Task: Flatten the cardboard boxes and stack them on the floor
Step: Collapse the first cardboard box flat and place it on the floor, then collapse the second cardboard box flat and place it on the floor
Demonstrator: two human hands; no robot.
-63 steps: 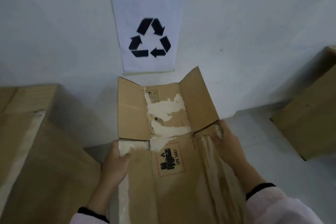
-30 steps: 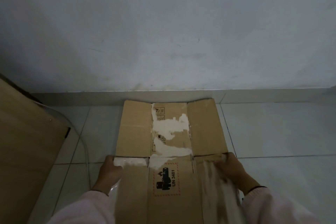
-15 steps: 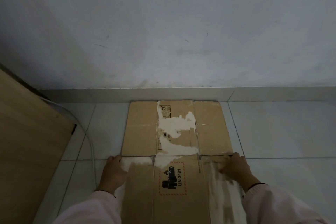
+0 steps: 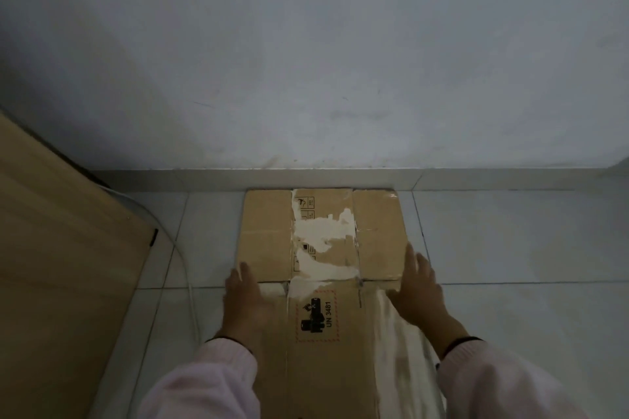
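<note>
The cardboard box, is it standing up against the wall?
No, the flattened cardboard box lies flat on the tiled floor, its far edge at the wall's base.

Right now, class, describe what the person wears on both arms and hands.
Both hands, left hand and right hand, are bare: no gloves. Each arm wears a pale pink knitted sleeve with a ribbed cuff, and a thin dark band shows at each wrist.

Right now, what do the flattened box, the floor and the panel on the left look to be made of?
Flattened box: brown cardboard, matte; pale patches where the surface layer has torn away, printed UN 3481 label.
Floor: pale tile, probably ceramic, slight sheen; straight grout lines.
Panel on the left: tan, flat; looks like wood or laminate board, possibly cardboard; too dim to settle.
</note>
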